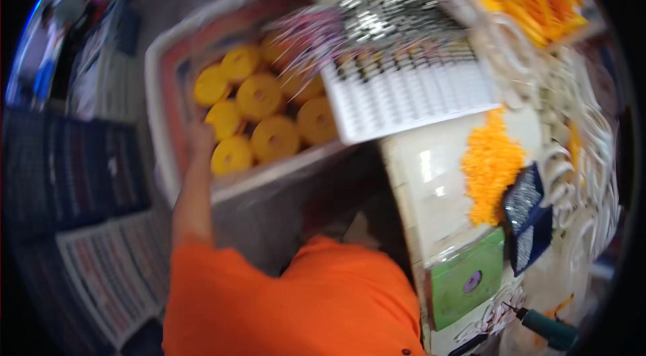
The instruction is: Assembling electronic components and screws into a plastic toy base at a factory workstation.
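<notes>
My left hand [200, 137], at the end of a bare forearm and an orange sleeve, reaches down inside a white-rimmed bin [156, 87]. Its fingers are blurred and lie against the edge of a round yellow piece [224, 119] with a notch at its side; whether they grip it does not show. Several more yellow discs with small centre holes [260, 97] lie close together in the bin. My right hand is out of the picture.
A white tray [410, 103] with rows of metal parts and coloured wires overhangs the bin's right side. On the table [420, 174] are small orange pieces [491, 167], a green square piece [468, 282], a dark green pen-shaped tool [548, 329] and white cable loops [585, 174]. Blue crates [94, 167] stand left.
</notes>
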{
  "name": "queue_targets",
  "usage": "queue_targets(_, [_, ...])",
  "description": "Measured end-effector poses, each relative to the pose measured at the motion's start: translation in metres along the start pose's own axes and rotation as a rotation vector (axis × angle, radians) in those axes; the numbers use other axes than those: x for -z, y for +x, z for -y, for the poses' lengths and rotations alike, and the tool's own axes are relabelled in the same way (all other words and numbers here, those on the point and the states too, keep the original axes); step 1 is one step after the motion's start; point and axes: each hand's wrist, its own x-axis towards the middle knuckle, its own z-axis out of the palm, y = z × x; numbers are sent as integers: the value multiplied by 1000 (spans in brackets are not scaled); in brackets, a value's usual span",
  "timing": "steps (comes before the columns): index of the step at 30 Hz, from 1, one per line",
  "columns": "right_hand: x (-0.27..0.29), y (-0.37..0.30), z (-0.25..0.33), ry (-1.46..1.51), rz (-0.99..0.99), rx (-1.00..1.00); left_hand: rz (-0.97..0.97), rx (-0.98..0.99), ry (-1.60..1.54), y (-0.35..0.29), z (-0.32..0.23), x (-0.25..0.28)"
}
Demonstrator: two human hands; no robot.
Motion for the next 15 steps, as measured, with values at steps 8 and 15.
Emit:
queue_targets(8, [-49, -87, -66, 335, -458, -230, -320, -574, -839, -40, -309, 122])
queue_targets(15, [-77, -121, -86, 542, -592, -442, 37, -1265, -795, -81, -547, 127])
